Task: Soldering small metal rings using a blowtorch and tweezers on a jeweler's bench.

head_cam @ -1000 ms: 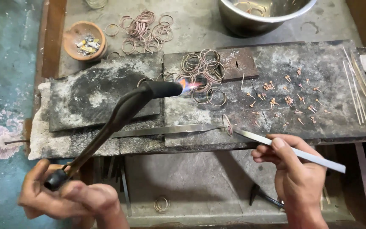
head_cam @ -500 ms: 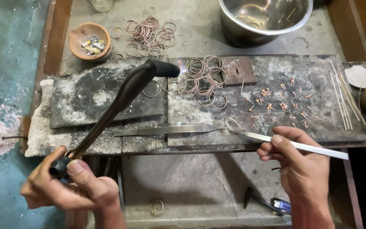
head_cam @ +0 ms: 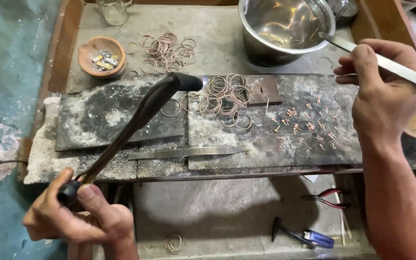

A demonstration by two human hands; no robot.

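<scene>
Left hand (head_cam: 80, 219) is closed on the torch (head_cam: 140, 120), whose flame, lit a second ago, is no longer seen over the wire rings (head_cam: 222, 96). Right hand (head_cam: 381, 98) grips long tweezers (head_cam: 386, 62), since lifted from the slab (head_cam: 266, 130) so the tips are held over the steel bowl (head_cam: 285, 26) on the bench (head_cam: 208, 43); heating is judged paused.

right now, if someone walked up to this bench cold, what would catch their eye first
Probably the long black torch, gripped low by the left hand and slanting up over the charred slab, its nozzle beside a tangle of thin copper rings. Next, the right hand at upper right, pointing long metal tweezers into the shiny steel bowl. Small copper bits dot the slab below that hand.
</scene>
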